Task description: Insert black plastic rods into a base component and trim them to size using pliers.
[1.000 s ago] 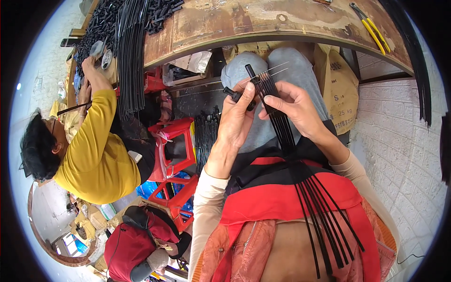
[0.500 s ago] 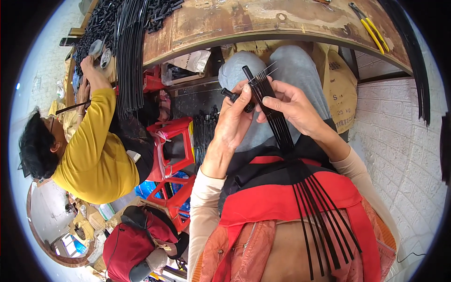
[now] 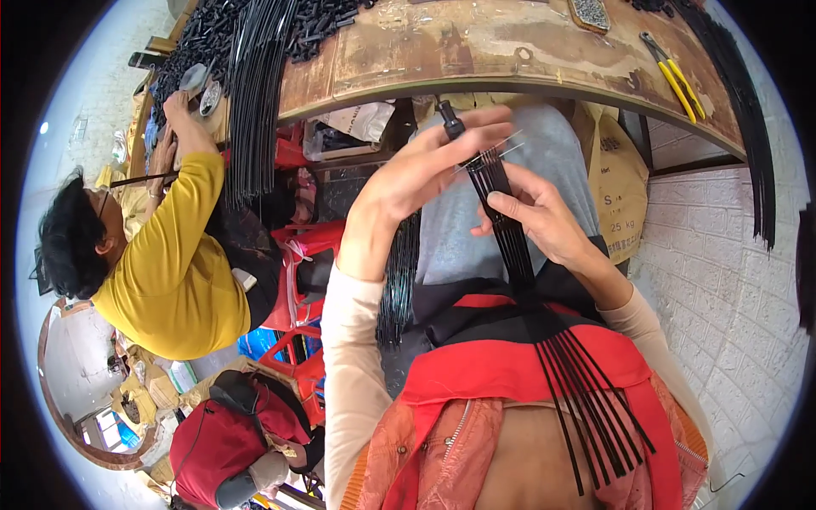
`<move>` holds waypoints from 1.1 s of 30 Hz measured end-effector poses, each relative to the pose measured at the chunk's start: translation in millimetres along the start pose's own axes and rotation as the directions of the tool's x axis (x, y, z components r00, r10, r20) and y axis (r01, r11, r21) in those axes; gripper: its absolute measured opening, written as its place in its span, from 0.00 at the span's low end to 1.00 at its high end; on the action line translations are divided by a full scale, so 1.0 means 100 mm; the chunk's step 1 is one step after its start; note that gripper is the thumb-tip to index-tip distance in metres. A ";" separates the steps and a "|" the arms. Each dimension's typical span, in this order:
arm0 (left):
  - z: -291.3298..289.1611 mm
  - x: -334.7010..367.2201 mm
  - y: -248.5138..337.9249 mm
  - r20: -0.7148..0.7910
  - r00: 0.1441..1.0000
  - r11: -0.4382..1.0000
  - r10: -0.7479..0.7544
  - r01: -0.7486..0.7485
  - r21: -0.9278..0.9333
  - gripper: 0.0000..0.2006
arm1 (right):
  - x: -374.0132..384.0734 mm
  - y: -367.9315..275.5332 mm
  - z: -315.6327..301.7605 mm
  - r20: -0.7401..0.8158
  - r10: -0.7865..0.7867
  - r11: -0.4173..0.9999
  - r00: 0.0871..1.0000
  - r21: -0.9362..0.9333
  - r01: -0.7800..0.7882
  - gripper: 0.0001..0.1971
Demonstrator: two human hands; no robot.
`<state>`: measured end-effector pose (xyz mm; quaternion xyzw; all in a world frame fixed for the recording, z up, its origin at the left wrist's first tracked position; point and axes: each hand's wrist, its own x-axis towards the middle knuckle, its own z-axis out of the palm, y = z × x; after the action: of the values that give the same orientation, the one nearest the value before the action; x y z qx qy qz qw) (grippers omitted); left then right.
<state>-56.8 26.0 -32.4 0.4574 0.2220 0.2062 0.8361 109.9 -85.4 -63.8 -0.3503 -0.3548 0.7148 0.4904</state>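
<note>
A bundle of thin black rods (image 3: 512, 246), looking like umbrella ribs, stands across my lap. Its lower ends fan out over the red apron (image 3: 476, 374). My right hand (image 3: 537, 208) is closed around the bundle below its upper ends, thumb on the near side. A thin bare metal wire (image 3: 512, 148) sticks out to the right at the rod tops. My left hand (image 3: 425, 166) reaches over those tops with fingers stretched and smeared by motion. Beyond its fingers juts a black plastic fitting (image 3: 452, 123) with a narrow tip; whether the hand grips it is hidden.
Along the far side runs a worn wooden table (image 3: 408, 59) with yellow-handled pliers (image 3: 676, 85), a tray of small metal parts (image 3: 591, 13) and black rod bundles (image 3: 257, 93). At left, a person in yellow (image 3: 170, 263) works beside heaped black pieces (image 3: 204, 42). A white brick wall (image 3: 705, 280) stands right.
My left hand has moved up and over the rod tops, its fingers straightening. The black fitting has gone from below its thumb to above the bundle. My right hand keeps its hold.
</note>
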 end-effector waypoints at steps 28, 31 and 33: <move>0.10 -0.06 -0.18 -0.522 0.825 0.973 0.217 -0.227 0.046 0.16 | 0.02 0.01 0.05 -0.066 -0.007 0.999 0.998 -0.049 0.004 0.19; 0.08 -0.05 -0.18 -0.533 0.797 0.958 0.285 -0.216 0.189 0.16 | 0.02 0.03 0.04 -0.070 -0.006 1.000 0.998 -0.018 0.005 0.19; 0.11 -0.04 -0.15 -0.544 0.786 0.955 0.294 -0.217 0.203 0.16 | 0.02 0.03 0.03 -0.066 -0.007 1.000 0.998 -0.025 0.005 0.19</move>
<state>-51.6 8.7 -39.5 0.4540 0.4096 0.4293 0.6646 105.7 -84.6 -64.8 -0.3785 -0.3482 0.6970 0.4996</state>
